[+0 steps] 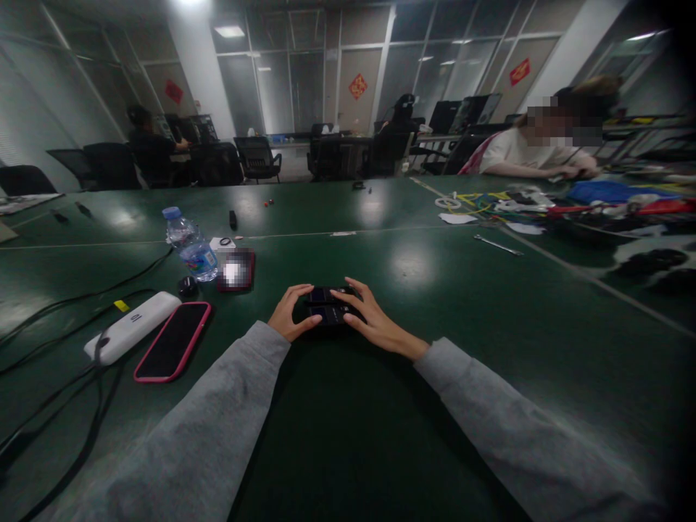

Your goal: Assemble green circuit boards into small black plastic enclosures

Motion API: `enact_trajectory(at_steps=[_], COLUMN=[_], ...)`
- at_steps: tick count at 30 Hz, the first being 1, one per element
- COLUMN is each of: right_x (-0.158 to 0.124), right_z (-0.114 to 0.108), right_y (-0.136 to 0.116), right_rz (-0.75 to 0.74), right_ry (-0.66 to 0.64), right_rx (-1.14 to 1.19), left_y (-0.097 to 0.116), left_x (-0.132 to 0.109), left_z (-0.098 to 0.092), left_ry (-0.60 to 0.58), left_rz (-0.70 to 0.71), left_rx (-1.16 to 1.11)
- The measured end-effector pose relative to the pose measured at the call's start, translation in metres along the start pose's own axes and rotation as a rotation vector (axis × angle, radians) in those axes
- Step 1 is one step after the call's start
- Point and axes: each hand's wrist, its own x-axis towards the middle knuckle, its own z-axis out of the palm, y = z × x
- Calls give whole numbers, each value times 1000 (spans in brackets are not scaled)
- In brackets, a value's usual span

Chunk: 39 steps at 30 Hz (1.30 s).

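Head view, left to right: a white power bank, a pink-cased phone and a water bottle with an unreadable label lie on the green table. At centre is a small black device. The left hand curls round its left edge and the right hand rests on top with fingers spread, hiding much of it. A wrench lies further right.

The dark green surface carries a small dark device under the left hand and the right hand. Left of the hands sit a pink-cased phone, a white power bank, black cables and a water bottle. Well off to their right and farther away lies a wrench.
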Motion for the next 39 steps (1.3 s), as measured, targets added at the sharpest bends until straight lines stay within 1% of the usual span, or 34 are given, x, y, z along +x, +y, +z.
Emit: enact_trajectory(at_steps=[5,9,14,24,28,32,39], right_x=[0,1,1,2,2,1,1], right_z=[0,0,0,3,3,3,2], right_y=[-2,-2,-1,1,1,1,0], right_rz=[-2,-11,-28,-45,-45,-54,-68], right_ry=[9,11,-17,9,5,8,2], right_rx=[-16,-22,-39,-43,-40,-36,-63], left_y=[2,6,10,10,6,1,0], left_x=[1,1,1,0,1,1,1], left_z=[-1,-3,-3,-3,-3,-2,-2], left_ry=[-19,-10,-47,-4,9,15,5], left_rz=[33,72,60,36,36,46,42], left_rx=[52,119,196,195,225,222,203])
